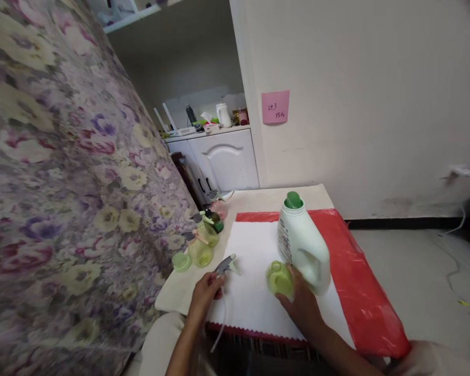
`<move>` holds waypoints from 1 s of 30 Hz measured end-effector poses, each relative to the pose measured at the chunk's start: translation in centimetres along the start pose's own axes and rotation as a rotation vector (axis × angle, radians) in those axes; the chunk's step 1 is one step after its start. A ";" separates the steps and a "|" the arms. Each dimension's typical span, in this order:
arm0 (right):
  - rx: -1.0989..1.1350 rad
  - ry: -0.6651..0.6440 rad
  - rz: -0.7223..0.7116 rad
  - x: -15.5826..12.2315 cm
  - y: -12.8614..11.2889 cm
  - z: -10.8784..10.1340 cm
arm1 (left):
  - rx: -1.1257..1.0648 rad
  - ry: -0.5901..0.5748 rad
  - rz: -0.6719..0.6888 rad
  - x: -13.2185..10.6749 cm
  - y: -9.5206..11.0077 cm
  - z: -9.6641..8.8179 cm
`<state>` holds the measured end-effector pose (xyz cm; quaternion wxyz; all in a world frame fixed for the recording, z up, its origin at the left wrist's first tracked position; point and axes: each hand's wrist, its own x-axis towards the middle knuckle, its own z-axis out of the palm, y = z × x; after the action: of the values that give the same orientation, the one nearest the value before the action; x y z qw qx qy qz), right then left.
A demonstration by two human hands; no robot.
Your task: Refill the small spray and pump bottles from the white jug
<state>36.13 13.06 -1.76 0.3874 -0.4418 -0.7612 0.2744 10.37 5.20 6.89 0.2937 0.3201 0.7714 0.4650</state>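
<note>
My left hand (204, 295) is closed on a grey spray trigger head (226, 265) whose thin white tube hangs down over the table's near edge. My right hand (301, 303) grips a small light-green bottle (280, 278) lying on a white cloth (250, 261). Just behind that bottle stands a big white detergent jug (303, 244) with a green cap.
The cloth lies over a red plastic sheet (356, 282) on a low table (258, 198). Several green spray bottles (203, 240) and a green lid (181, 261) stand at the table's left edge, beside a flowered curtain (62, 183). A white cabinet (223, 159) and wall stand behind.
</note>
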 end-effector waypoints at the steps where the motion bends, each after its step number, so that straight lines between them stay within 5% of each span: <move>1: 0.008 0.006 0.002 0.0 0.0 0.1 | -0.078 -0.024 -0.017 -0.5 0.3 0.5; 13: 0.087 0.020 -0.003 0.9 -0.8 0.7 | -0.926 -0.104 -0.142 -3.6 4.2 4.1; 21: 0.200 -0.044 0.041 1.3 -1.5 -0.5 | -0.990 -0.061 -0.005 -4.8 6.7 3.3; 30: 0.271 -0.152 0.063 -0.6 -2.6 -1.7 | -0.988 0.115 0.316 -6.4 12.7 3.3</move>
<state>36.58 11.47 0.93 0.3759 -0.3871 -0.7300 0.4194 19.63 6.67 18.08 0.2931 0.2297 0.4174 0.8289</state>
